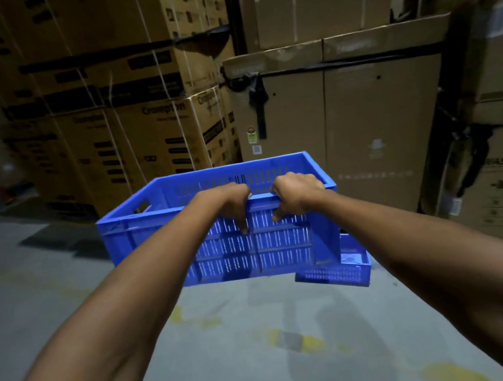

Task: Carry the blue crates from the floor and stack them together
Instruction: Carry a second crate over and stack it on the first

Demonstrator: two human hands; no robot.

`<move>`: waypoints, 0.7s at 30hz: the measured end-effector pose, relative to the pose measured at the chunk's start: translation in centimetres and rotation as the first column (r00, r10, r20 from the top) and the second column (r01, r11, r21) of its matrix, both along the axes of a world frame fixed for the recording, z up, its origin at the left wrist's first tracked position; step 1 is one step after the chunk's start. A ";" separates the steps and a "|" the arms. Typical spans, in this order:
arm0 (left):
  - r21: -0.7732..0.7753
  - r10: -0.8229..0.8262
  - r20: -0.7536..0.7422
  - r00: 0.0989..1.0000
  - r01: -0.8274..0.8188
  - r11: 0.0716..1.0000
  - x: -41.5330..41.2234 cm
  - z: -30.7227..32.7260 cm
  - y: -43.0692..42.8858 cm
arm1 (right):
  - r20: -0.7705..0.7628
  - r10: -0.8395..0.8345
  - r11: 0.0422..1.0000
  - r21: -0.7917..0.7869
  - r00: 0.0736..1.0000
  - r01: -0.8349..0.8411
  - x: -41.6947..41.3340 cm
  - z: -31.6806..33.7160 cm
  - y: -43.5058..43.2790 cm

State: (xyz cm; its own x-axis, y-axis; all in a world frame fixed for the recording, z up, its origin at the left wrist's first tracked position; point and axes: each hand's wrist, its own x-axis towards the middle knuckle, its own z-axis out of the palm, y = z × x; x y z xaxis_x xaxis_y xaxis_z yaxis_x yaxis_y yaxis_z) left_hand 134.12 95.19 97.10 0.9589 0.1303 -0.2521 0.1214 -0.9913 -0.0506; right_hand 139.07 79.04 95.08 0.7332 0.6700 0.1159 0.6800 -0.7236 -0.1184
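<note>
Both hands clamp the near rim of the blue crate (pixel 216 225): left hand (pixel 232 204) and right hand (pixel 293 197), fingers hooked over the rim, thumbs on the wall. It's off the floor (pixel 64 300), tilted, above a second crate (pixel 343 269) near the boxes (pixel 366 140). Level it, line up corners, lower straight.

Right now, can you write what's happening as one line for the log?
step: carrying | left hand: gripping near rim | right hand: gripping near rim | held: blue slotted plastic crate, off the floor | ahead: second blue crate on grey floor
</note>
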 end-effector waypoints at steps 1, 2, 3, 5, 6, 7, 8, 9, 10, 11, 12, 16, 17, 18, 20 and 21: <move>0.016 -0.018 0.006 1.000 0.018 1.000 2.0 -0.4 0.9 | -0.006 -0.013 1.000 -0.004 1.000 0.013 1.9 -0.3 0.3; 0.042 -0.039 0.025 0.999 0.038 0.998 4.1 -0.8 1.6 | -0.016 -0.022 1.000 -0.005 1.000 0.022 4.1 -0.6 0.7; 0.069 -0.058 0.049 0.997 0.055 0.996 6.2 -1.3 2.3 | -0.024 -0.028 1.000 -0.007 0.999 0.028 6.4 -1.1 0.9; 0.100 -0.076 0.082 0.994 0.067 0.993 11.0 -2.8 3.4 | -0.035 -0.044 0.999 -0.012 0.998 0.043 11.4 -2.3 1.5; 0.105 -0.079 0.088 0.993 0.069 0.992 13.6 -3.7 3.8 | -0.037 -0.049 0.999 -0.016 0.998 0.049 13.9 -3.1 1.9; 0.111 -0.082 0.096 0.992 0.072 0.991 16.3 -4.5 4.2 | -0.038 -0.055 0.998 -0.013 0.998 0.054 16.7 -3.9 2.3; 0.118 -0.083 0.100 0.992 0.071 0.990 19.6 -5.6 4.5 | -0.041 -0.061 0.998 -0.012 0.997 0.060 19.9 -4.9 2.8; 0.127 -0.085 0.098 0.992 0.072 0.989 21.9 -6.3 4.9 | -0.033 -0.063 0.998 -0.016 0.997 0.063 22.2 -5.6 3.3; 0.133 -0.079 0.093 0.993 0.066 0.989 23.9 -6.9 5.2 | -0.030 -0.075 0.997 -0.021 0.997 0.075 24.2 -6.4 3.6; 0.145 -0.082 0.096 0.992 0.067 0.987 27.1 -7.6 5.7 | -0.023 -0.084 0.996 -0.022 0.996 0.084 27.3 -7.2 4.1; 0.152 -0.085 0.105 0.991 0.069 0.986 30.4 -8.2 6.1 | -0.027 -0.093 0.996 -0.016 0.995 0.092 30.4 -7.8 4.5; 0.169 -0.083 0.118 0.990 0.062 0.984 40.5 -10.0 7.9 | -0.034 -0.087 0.996 -0.023 0.996 0.087 40.6 -9.7 6.4; 0.168 -0.090 0.119 0.989 0.069 0.983 42.4 -10.4 8.5 | -0.020 -0.081 0.996 -0.026 0.997 0.080 42.6 -10.1 7.0; 0.168 -0.095 0.130 0.987 0.072 0.983 44.1 -10.9 9.1 | -0.004 -0.076 0.997 -0.022 0.997 0.076 44.4 -10.5 7.7; 0.159 -0.099 0.165 0.981 0.073 0.985 47.4 -12.3 10.6 | 0.020 -0.075 0.997 -0.021 0.997 0.076 47.9 -11.7 9.2; 0.142 -0.098 0.178 0.979 0.073 0.987 49.1 -13.4 11.5 | 0.021 -0.079 0.997 -0.022 0.997 0.079 49.6 -12.6 10.0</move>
